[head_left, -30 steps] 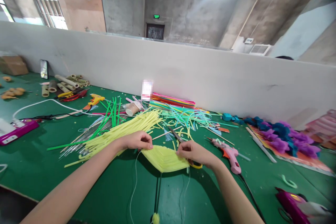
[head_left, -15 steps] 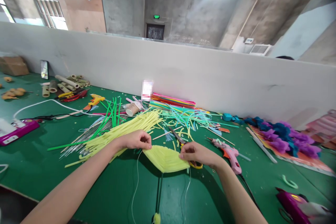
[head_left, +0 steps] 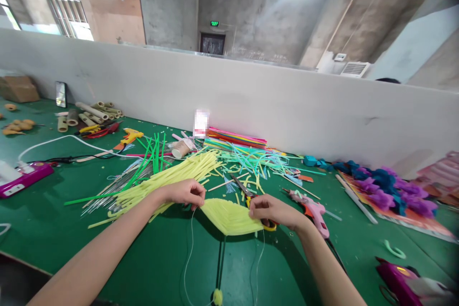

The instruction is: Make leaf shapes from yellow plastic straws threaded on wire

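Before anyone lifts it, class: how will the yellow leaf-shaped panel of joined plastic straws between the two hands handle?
The yellow leaf-shaped straw panel is probably very light, being only thin straws. It may fold along its centre line, where two slanted rows meet; the left hand and right hand pinch opposite ends. Its slender dark stem would probably droop.

At lower centre, the left hand (head_left: 186,192) and right hand (head_left: 272,210) pinch opposite ends of a yellow straw fan (head_left: 229,217) on the green surface (head_left: 53,220).
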`<action>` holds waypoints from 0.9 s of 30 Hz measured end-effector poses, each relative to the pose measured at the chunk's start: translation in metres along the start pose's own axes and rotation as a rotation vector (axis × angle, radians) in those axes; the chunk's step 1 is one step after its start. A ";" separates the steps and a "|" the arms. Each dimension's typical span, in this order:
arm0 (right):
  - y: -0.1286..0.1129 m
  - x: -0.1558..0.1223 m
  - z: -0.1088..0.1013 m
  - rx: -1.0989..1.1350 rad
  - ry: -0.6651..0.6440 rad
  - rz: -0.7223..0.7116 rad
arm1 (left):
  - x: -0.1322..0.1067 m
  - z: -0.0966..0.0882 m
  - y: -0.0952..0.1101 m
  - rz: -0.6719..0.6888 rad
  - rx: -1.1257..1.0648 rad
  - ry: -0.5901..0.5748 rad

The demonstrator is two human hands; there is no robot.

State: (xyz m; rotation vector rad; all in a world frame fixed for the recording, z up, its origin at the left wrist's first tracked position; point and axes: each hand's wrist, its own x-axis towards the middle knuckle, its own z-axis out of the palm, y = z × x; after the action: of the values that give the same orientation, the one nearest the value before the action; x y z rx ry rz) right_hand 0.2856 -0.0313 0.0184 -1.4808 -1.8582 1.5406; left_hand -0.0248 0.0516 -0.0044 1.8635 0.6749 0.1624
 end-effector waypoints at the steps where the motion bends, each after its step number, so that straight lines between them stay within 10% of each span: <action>1: 0.000 0.001 0.000 0.003 0.003 -0.006 | 0.000 0.000 0.000 -0.002 -0.006 -0.001; 27: 0.001 0.010 0.006 -0.060 0.120 -0.086 | -0.001 0.001 0.009 -0.009 0.019 0.119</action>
State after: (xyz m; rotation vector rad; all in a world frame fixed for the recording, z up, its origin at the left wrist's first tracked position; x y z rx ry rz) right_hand 0.2772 -0.0263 0.0112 -1.4642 -1.8880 1.3376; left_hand -0.0218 0.0481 0.0033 1.8796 0.7682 0.2638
